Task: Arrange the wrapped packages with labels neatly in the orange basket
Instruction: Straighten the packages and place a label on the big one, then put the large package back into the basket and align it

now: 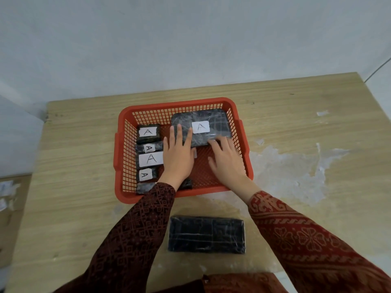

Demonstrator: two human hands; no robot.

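The orange basket [230, 102] stands on the wooden table. A large black wrapped package [215, 120] with a white "A" label lies flat in its far right corner. My left hand [178, 154] rests flat with its fingers on that package's left edge. My right hand [227, 158] lies with its fingertips on the package's near edge. Neither hand grips it. Down the basket's left side runs a column of several small labelled packages [148, 132], the nearest partly hidden by my left sleeve. Another large black wrapped package [206, 234] lies on the table in front of the basket, no label showing.
A pale wall rises behind the table's far edge. Whitish worn patches [285, 166] mark the tabletop right of the basket. A lower surface with white scraps [6, 191] lies to the left. Bare tabletop shows on both sides of the basket.
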